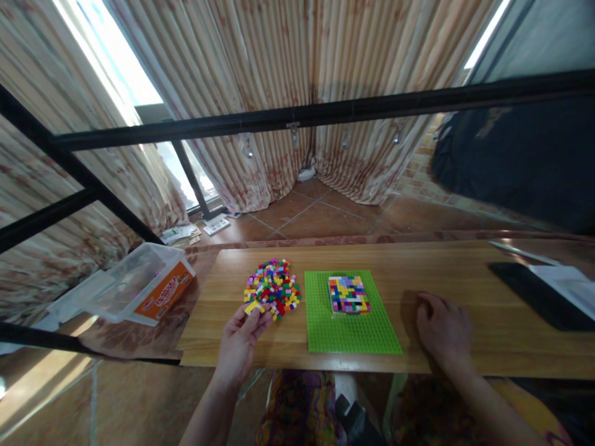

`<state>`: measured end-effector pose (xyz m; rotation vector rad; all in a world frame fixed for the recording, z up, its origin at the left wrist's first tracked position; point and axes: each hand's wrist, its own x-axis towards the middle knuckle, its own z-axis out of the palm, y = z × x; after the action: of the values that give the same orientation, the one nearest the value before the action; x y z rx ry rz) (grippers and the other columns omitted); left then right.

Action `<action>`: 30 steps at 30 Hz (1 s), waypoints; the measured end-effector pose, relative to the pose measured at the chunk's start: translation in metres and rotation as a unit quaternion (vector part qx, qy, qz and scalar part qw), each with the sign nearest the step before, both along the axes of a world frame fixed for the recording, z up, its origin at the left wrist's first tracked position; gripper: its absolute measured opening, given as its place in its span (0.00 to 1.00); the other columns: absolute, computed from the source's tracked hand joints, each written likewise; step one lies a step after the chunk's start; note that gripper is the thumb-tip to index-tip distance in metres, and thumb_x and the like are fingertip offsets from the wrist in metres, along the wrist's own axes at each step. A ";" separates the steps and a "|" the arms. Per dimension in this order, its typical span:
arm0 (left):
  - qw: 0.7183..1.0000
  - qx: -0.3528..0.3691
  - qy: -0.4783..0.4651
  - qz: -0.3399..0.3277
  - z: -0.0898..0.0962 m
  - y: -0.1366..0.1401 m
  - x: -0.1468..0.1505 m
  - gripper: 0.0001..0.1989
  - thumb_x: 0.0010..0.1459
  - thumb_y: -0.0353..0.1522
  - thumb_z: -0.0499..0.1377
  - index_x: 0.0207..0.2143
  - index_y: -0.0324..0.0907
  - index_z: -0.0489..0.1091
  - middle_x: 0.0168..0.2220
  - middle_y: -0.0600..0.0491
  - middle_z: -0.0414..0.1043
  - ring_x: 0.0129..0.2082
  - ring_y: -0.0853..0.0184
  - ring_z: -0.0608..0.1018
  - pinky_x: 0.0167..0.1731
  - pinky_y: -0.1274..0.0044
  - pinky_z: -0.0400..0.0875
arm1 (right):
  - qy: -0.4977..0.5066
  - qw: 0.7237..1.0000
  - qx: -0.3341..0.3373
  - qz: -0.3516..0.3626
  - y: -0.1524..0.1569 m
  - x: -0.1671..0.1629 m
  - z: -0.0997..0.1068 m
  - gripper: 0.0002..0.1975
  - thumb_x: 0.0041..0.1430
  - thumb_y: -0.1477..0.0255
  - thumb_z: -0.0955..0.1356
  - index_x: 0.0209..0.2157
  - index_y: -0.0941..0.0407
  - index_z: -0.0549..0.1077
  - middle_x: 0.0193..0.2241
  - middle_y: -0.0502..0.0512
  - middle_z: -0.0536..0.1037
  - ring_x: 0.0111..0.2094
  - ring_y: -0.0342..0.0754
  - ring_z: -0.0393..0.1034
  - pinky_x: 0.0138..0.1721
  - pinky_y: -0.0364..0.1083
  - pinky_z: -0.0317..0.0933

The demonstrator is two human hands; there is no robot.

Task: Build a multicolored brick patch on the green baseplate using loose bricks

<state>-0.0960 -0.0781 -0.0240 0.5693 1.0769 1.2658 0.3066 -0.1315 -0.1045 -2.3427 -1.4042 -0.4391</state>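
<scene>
My left hand (pixel 248 328) pinches a yellow toy brick (pixel 254 307) between thumb and fingers, at the near edge of a loose pile of small multicoloured bricks (pixel 273 282). Right of the pile lies a green studded baseplate (pixel 344 337). On it sits a low rectangular block built of mixed-colour bricks (pixel 348 294), towards the plate's far side. My right hand (pixel 445 328) rests on the table to the right of the baseplate, its fingers curled in and apart from the bricks.
The wooden table (pixel 209 337) carries a dark flat object (pixel 534 294) and white papers (pixel 564 282) at its right end. A clear plastic box with an orange label (pixel 165 294) stands beyond its left end. A black metal bar (pixel 320 114) crosses before the curtains (pixel 274 62).
</scene>
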 end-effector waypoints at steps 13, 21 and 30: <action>0.996 0.025 0.074 0.032 -0.008 0.004 0.005 0.20 0.36 0.39 0.73 0.28 0.37 0.73 0.24 0.56 0.75 0.23 0.72 0.77 0.29 0.79 0.74 | 0.002 1.000 0.004 0.005 0.000 0.000 0.001 0.17 0.60 0.71 0.59 0.43 0.59 0.76 0.41 0.63 0.77 0.40 0.56 0.68 0.41 0.52 0.59; 0.993 -0.005 0.112 0.022 -0.012 0.009 0.006 0.20 0.36 0.39 0.72 0.29 0.37 0.72 0.24 0.53 0.76 0.22 0.70 0.77 0.28 0.77 0.74 | -0.003 1.000 -0.002 0.004 0.000 0.000 0.000 0.17 0.60 0.71 0.59 0.42 0.59 0.76 0.41 0.63 0.77 0.39 0.55 0.68 0.41 0.52 0.59; 0.896 0.026 0.412 -0.161 -0.007 0.050 0.005 0.08 0.48 0.34 0.57 0.21 0.42 0.62 0.17 0.57 0.68 0.17 0.70 0.71 0.20 0.80 0.62 | -0.003 1.000 0.002 0.004 0.000 -0.001 0.001 0.16 0.59 0.71 0.60 0.42 0.58 0.76 0.41 0.61 0.78 0.38 0.54 0.68 0.41 0.51 0.59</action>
<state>-0.0907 -0.0281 -0.0311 1.3416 1.5539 0.7472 0.3061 -0.1311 -0.1038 -2.3337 -1.4134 -0.4475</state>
